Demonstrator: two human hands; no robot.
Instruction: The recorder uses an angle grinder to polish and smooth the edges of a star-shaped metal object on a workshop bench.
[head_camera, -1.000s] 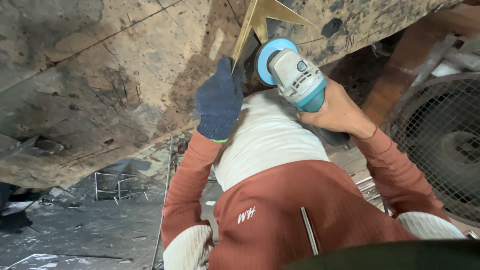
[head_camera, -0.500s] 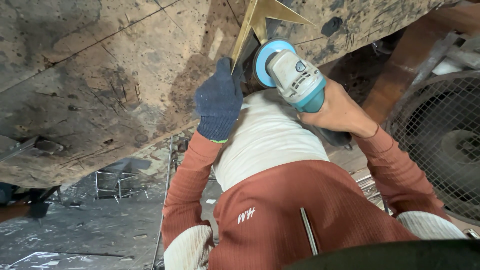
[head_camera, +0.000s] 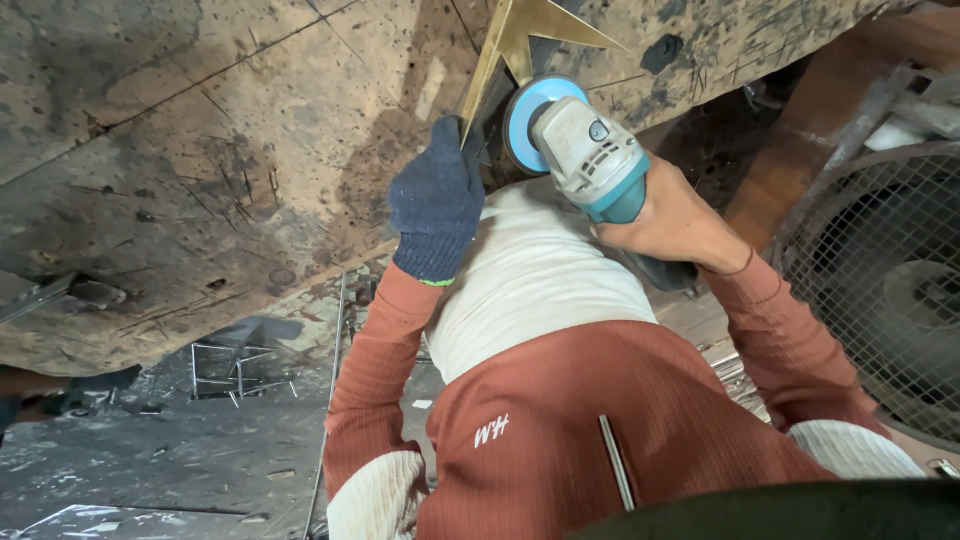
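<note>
Little changes since a second ago: the left hand (head_camera: 437, 205) in a blue knitted glove still grips the pointed brass-coloured metal star (head_camera: 520, 40) against the scarred wooden counter (head_camera: 200, 150), and the bare right hand (head_camera: 668, 222) keeps clasping the grey and teal angle grinder (head_camera: 590, 150), its blue disc at the star's lower edge.

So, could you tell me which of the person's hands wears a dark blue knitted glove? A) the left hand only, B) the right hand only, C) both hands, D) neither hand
A: the left hand wears the glove and holds the brass-coloured metal piece, while the bare right hand grips the angle grinder.
</note>
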